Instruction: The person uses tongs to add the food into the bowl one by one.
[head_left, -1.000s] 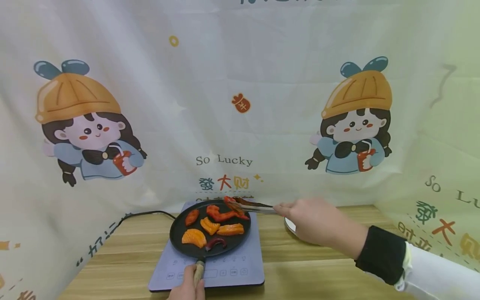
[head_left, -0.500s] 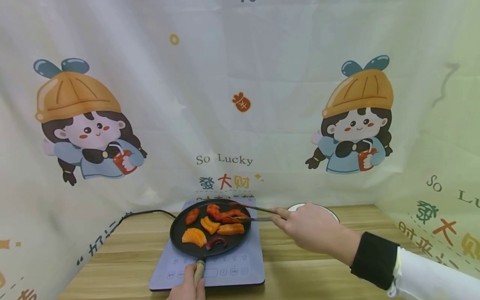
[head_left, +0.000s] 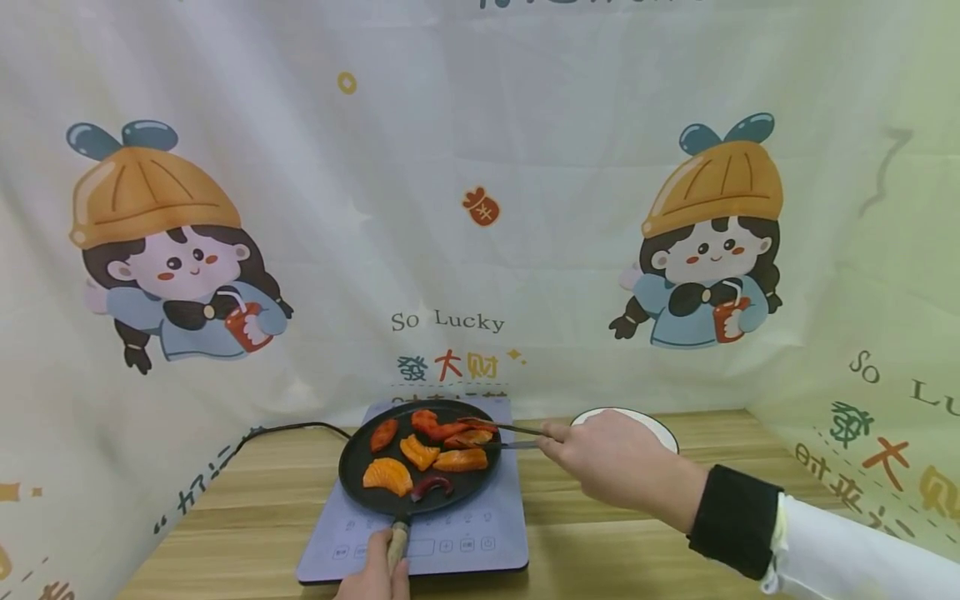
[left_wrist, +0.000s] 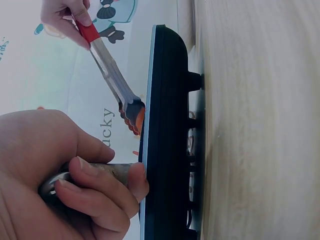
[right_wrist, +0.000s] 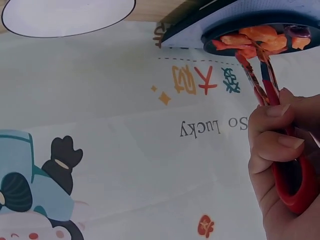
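My left hand [head_left: 375, 575] grips the wooden handle [head_left: 398, 543] of a round black frying pan [head_left: 358, 471]. Curled fingers [left_wrist: 100, 192] wrap that handle in the left wrist view. Red-handled metal tongs [left_wrist: 112, 72] are held in my right hand [head_left: 618, 462], over the pan's right side. Their tips [head_left: 480, 423] stand around an orange-red food piece [head_left: 468, 439]; whether they squeeze it, I cannot tell. Nearby in the pan lie a red piece [head_left: 435, 429], ridged orange pieces [head_left: 387, 476] and a dark red curved piece [head_left: 432, 488].
Beneath the pan is a flat pale induction cooktop [head_left: 504, 521], its black cord [head_left: 300, 423] running off left. A white dark-rimmed plate [head_left: 660, 429] sits behind my right hand on the wooden table [head_left: 600, 558]. Printed cloth [head_left: 555, 208] hangs behind.
The tongs first held a piece up at the pan's far right edge, then lowered and spread. Now they are closer together around a piece in the pan. My left hand stays put.
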